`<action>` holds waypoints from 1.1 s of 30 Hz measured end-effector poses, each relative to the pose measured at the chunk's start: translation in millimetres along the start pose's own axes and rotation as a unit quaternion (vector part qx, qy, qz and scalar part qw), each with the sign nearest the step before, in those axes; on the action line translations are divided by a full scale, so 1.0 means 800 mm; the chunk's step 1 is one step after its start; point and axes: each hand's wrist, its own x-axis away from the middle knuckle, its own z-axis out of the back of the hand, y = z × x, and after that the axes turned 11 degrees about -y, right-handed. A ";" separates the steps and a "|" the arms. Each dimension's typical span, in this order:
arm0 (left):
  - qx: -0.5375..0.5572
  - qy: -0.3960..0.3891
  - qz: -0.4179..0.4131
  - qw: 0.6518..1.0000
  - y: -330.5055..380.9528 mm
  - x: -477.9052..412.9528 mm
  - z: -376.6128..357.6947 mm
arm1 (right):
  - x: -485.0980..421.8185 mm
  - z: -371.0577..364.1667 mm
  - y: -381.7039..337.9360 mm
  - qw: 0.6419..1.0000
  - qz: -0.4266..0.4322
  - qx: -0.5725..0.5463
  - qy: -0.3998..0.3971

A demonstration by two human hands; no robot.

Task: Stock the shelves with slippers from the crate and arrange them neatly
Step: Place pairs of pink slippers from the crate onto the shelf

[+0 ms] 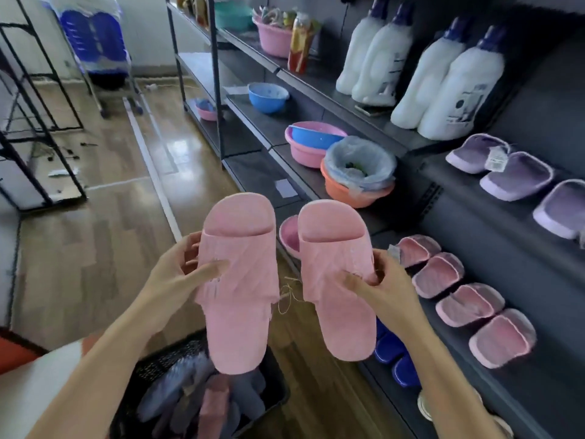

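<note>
I hold a pair of pink slippers side by side in the air, toes pointing away. My left hand (180, 277) grips the strap of the left pink slipper (239, 280). My right hand (380, 286) grips the strap of the right pink slipper (335, 274). A thin string hangs between the two. Below them, a black crate (275, 394) on the floor holds several grey, blue and pink slippers. On the dark shelf (506, 312) at right stand several pink fluffy slippers (443, 274), with purple slippers (516, 175) one tier higher and blue slippers (389, 346) one tier lower.
Higher shelves carry white detergent bottles (443, 80), pink and blue basins (311, 142) and an orange basin lined with a plastic bag (357, 185). A black metal rack (38, 122) stands at left on the wooden floor (95, 248).
</note>
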 end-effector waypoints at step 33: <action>-0.073 -0.525 -0.029 0.847 0.020 0.035 -0.450 | 0.443 0.113 0.211 0.845 -0.283 -0.100 0.443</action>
